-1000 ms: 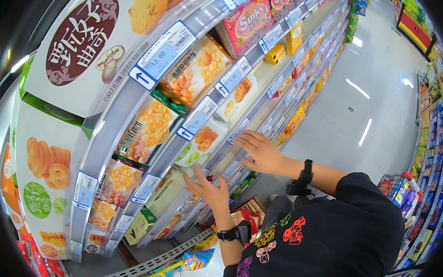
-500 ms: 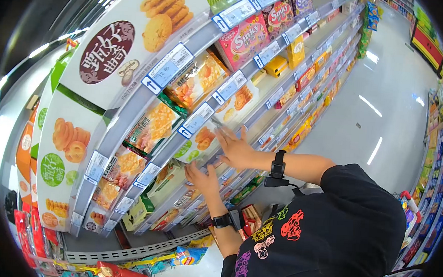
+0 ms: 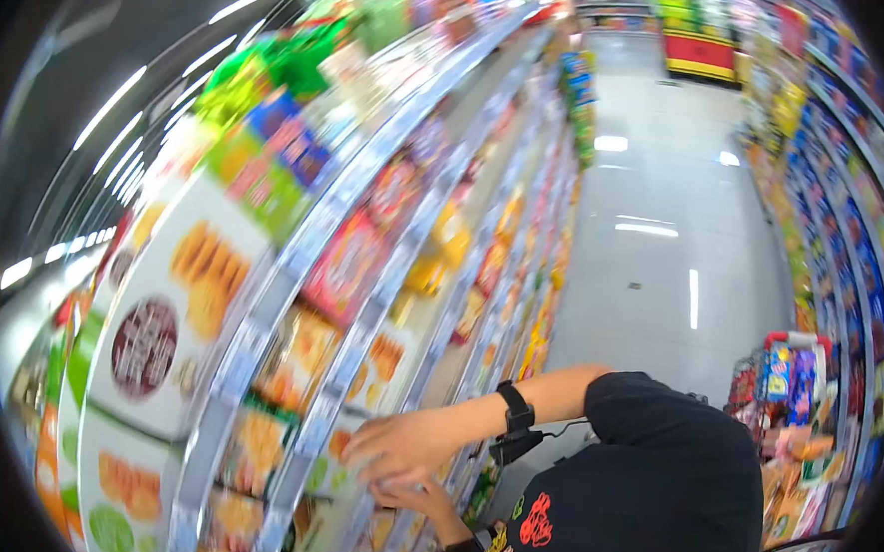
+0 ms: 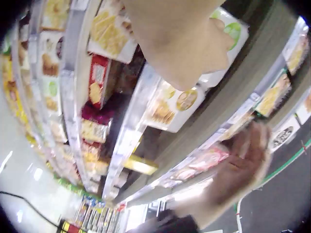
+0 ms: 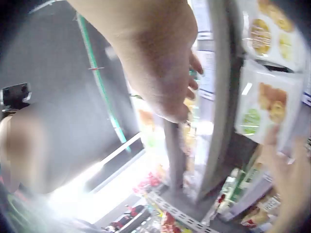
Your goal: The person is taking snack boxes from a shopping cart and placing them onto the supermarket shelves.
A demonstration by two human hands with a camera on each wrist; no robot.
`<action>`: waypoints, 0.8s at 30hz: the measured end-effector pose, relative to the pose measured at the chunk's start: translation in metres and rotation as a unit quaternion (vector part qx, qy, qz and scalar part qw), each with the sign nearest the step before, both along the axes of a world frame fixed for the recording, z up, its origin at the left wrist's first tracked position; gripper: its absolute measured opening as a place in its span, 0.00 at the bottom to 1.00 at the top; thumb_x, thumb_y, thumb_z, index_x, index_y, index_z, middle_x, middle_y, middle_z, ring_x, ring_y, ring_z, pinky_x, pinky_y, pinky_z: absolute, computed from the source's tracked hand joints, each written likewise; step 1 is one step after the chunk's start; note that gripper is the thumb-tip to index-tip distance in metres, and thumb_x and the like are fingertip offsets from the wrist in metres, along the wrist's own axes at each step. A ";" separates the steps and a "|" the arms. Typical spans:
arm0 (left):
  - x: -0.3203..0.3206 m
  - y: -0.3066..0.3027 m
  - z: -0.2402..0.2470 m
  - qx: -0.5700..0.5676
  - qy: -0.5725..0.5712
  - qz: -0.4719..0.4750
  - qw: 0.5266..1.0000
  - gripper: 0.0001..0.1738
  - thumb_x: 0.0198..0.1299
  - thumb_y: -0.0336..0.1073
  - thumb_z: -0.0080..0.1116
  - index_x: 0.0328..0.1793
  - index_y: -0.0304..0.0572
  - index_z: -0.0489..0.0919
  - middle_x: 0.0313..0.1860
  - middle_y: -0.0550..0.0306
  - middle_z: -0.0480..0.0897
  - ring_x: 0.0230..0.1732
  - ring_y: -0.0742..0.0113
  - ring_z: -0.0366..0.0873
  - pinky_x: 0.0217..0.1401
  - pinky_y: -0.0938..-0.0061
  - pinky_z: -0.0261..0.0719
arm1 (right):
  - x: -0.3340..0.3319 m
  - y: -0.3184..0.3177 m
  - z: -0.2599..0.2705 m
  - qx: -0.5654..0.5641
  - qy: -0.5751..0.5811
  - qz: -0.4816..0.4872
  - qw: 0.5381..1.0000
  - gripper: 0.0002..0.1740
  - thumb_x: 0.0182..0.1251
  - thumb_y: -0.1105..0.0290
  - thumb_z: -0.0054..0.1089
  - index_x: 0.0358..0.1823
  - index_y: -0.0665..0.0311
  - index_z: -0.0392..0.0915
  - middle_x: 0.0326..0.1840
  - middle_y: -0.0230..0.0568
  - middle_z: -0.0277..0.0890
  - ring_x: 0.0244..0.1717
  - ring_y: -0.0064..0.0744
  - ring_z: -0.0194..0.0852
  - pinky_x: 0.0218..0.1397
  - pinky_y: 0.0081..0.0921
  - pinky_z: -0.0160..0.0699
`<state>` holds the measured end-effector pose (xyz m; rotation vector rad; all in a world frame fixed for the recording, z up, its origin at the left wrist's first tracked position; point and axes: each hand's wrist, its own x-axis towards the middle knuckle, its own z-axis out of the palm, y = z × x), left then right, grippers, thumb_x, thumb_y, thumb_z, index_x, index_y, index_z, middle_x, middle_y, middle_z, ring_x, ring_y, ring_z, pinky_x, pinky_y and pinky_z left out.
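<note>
In the head view my right hand (image 3: pixel 398 449) reaches over the front of the shelf, its fingers loosely bent with nothing between them. Partly behind it lies my left hand (image 3: pixel 420 497). A white cookie packet (image 5: pixel 265 104) with a green circle faces out from the shelf in the right wrist view. The fingertips of my left hand (image 5: pixel 282 170) meet its lower edge. Beside that, another white cookie packet (image 5: pixel 272 31) stands in the same row. The left wrist view shows my right hand (image 4: pixel 248 155), blurred, in front of an upper shelf edge.
Large white cookie boxes (image 3: pixel 176 302) line the upper shelf. Pink boxes (image 3: pixel 348 266) and yellow boxes (image 3: pixel 433 256) sit farther along. A shopping cart (image 3: pixel 792 369) with goods stands in the aisle (image 3: pixel 652 277) at right, near the opposite shelves (image 3: pixel 847 177).
The head view has swung up along the aisle. My right hand has moved towards the shelf and now overlaps my left hand, which stays by the white packets.
</note>
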<state>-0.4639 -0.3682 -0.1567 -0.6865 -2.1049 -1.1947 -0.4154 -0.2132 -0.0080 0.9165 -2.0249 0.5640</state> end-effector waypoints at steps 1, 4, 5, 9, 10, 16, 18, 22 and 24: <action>0.004 0.016 -0.002 -0.001 0.003 -0.044 0.999 0.23 0.55 0.38 0.54 0.54 0.33 0.67 0.61 0.38 0.59 0.62 0.46 0.56 0.63 0.51 0.54 | 0.024 0.001 0.040 -0.010 0.073 0.016 0.997 0.25 0.50 0.68 0.59 0.51 0.68 0.69 0.49 0.50 0.68 0.49 0.46 0.67 0.51 0.40 0.69; 0.026 0.064 -0.004 -0.053 0.040 -0.178 0.982 0.20 0.53 0.34 0.54 0.51 0.32 0.68 0.56 0.42 0.63 0.57 0.49 0.61 0.62 0.54 0.57 | 0.132 0.025 0.120 -0.051 0.234 -0.027 0.971 0.12 0.59 0.71 0.52 0.43 0.68 0.71 0.42 0.49 0.70 0.39 0.41 0.73 0.39 0.34 0.74; 0.036 0.080 -0.004 -0.081 0.055 -0.231 0.968 0.19 0.53 0.32 0.54 0.50 0.31 0.68 0.54 0.43 0.65 0.55 0.49 0.62 0.61 0.55 0.58 | 0.156 0.024 0.132 -0.087 0.313 0.004 0.946 0.09 0.61 0.72 0.49 0.41 0.68 0.72 0.39 0.48 0.70 0.36 0.41 0.73 0.34 0.33 0.74; 0.092 0.150 -0.003 0.016 -0.174 -0.434 0.884 0.17 0.47 0.25 0.51 0.47 0.32 0.70 0.44 0.45 0.71 0.50 0.48 0.65 0.59 0.57 0.59 | 0.208 0.025 0.167 -0.150 0.520 0.048 0.839 0.07 0.65 0.70 0.47 0.37 0.65 0.72 0.35 0.43 0.72 0.34 0.39 0.72 0.35 0.32 0.72; 0.097 0.166 -0.003 -0.026 -0.121 -0.442 0.888 0.18 0.46 0.24 0.50 0.47 0.32 0.70 0.45 0.45 0.71 0.50 0.48 0.65 0.58 0.57 0.59 | 0.214 0.028 0.172 -0.142 0.539 0.036 0.829 0.07 0.65 0.68 0.48 0.36 0.64 0.72 0.36 0.42 0.73 0.36 0.38 0.72 0.39 0.31 0.72; 0.149 0.265 -0.021 -0.056 0.037 -0.555 0.829 0.19 0.42 0.23 0.50 0.46 0.34 0.71 0.44 0.45 0.72 0.50 0.48 0.66 0.57 0.56 0.60 | 0.294 0.016 0.172 -0.241 0.455 -0.040 0.856 0.07 0.61 0.67 0.59 0.33 0.62 0.73 0.34 0.40 0.73 0.34 0.32 0.70 0.39 0.25 0.75; 0.173 0.289 -0.024 -0.059 0.032 -0.598 0.798 0.19 0.42 0.24 0.50 0.45 0.34 0.71 0.44 0.46 0.73 0.50 0.48 0.66 0.57 0.56 0.60 | 0.304 0.024 0.169 -0.236 0.442 -0.047 0.864 0.07 0.60 0.68 0.60 0.32 0.62 0.73 0.34 0.41 0.72 0.33 0.32 0.70 0.36 0.24 0.76; 0.212 0.318 -0.026 -0.101 -0.016 -0.678 0.728 0.19 0.41 0.24 0.50 0.45 0.35 0.71 0.43 0.46 0.73 0.49 0.48 0.67 0.57 0.57 0.60 | 0.318 0.069 0.163 -0.069 0.496 -0.107 0.859 0.07 0.59 0.68 0.62 0.30 0.62 0.74 0.34 0.42 0.72 0.33 0.32 0.70 0.35 0.24 0.78; 0.221 0.328 -0.030 -0.118 -0.019 -0.699 0.705 0.19 0.41 0.24 0.50 0.45 0.35 0.72 0.42 0.47 0.74 0.49 0.48 0.67 0.57 0.57 0.61 | 0.326 0.075 0.168 -0.048 0.495 -0.127 0.858 0.07 0.58 0.68 0.63 0.29 0.61 0.74 0.35 0.41 0.72 0.33 0.32 0.70 0.35 0.25 0.78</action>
